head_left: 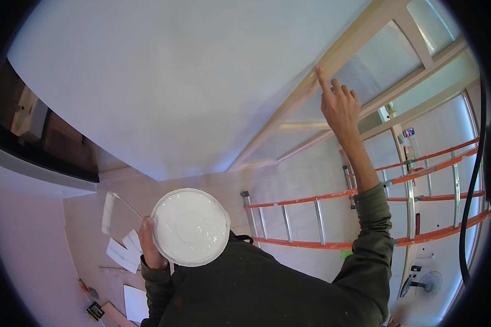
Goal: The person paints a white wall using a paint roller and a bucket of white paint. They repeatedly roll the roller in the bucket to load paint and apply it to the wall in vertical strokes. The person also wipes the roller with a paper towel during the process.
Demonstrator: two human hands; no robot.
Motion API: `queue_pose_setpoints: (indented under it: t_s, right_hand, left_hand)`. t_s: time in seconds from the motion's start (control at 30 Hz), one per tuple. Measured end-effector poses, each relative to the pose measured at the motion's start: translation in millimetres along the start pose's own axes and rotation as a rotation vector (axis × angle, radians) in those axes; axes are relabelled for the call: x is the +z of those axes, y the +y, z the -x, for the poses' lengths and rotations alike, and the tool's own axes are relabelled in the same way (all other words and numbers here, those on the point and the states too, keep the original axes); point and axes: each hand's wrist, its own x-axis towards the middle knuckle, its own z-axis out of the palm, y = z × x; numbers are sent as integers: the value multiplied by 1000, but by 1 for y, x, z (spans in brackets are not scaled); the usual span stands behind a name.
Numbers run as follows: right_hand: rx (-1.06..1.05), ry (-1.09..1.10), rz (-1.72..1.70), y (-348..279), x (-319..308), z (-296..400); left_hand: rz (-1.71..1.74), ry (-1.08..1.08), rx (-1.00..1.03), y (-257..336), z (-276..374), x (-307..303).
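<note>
My left hand (149, 245) grips the edge of a round white bucket lid (190, 229) that is coated with wet, glossy white paint. A small paint roller (108, 212) with a white sleeve sticks out beyond the same hand, its wire frame running back to the fingers; its handle is hidden. My right hand (340, 100) is raised and holds nothing. Its index fingertip rests on or just over the edge of a pale wooden frame (298, 96), where that borders a white wall (180, 86). The other fingers are loosely bent. Ribbed translucent panels (378, 61) fill the frame.
Orange ladders (302, 244) with metal rungs stand at right, behind my right arm. White sheets (122, 253) lie on the floor at lower left, near a wooden board (116, 314). A fan (427, 284) and part of a blurred person (417, 312) appear at lower right. A dark cable (470, 204) hangs at the right rim.
</note>
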Motion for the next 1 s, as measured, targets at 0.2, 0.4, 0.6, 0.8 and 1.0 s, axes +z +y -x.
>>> queue_pose_setpoints:
  t_s: [0.2,0.4,0.6,0.8,1.0]
  right_hand:
    - [-107,-20,75,4,-3,-5]
    - [-108,-113,116,-4,-6,-7]
    - [76,-189,-706,-21,-8,7]
    - [-123,-72,-423,-9,-21,0]
    - [-232,-220,12,-18,-9,-1]
  left_hand:
    - [13,-6,-19,2,-5,-3]
    - [52,19,-25,0,-4,-7]
    - [52,44,-38,-7,-4,-19]
    - [84,60,-29,-3,1,-19]
    - [62,52,-11,-8,0,-26]
